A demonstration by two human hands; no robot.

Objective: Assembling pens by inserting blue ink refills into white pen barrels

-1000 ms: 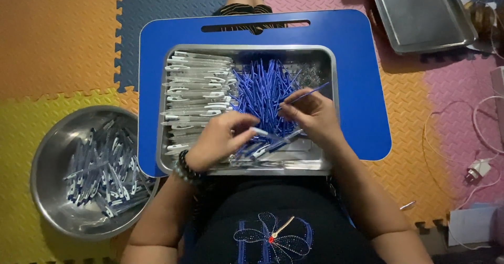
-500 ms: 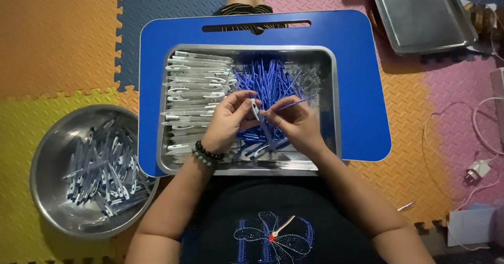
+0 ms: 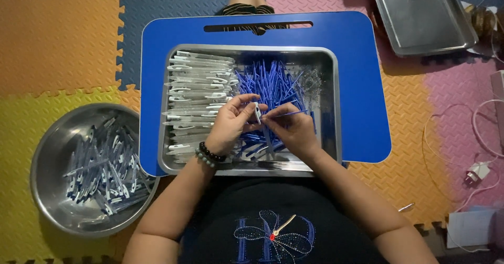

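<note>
Pinching a small clear plastic pen barrel with a white clip [image 3: 256,113], the fingers [image 3: 247,100] of the left hand [image 3: 231,125] close around it, while the right hand [image 3: 294,128] grips a thin blue plastic refill rod [image 3: 287,114] between thumb and forefinger, its tip meeting the barrel's end. Both hands hover just above the middle of a rectangular stainless steel tray [image 3: 331,85], which sits on a blue plastic lap worktop [image 3: 362,75]. A beaded bracelet [image 3: 210,155] circles the left wrist.

Inside the tray, a stack of clear barrels with white clips [image 3: 197,93] fills the left side, and a loose heap of blue refill rods [image 3: 273,83] lies in the centre, beneath and beyond the hands. To the person's left, on the coloured foam floor mats [image 3: 58,43], a round steel bowl [image 3: 44,159] holds a modest pile of joined blue-and-clear pens [image 3: 102,169]. A second steel tray [image 3: 420,17] lies near the top right.

Judging by the piles, the work looks only partly done: the bowl holds some finished pieces, yet many barrels and rods remain unjoined in the tray.
</note>
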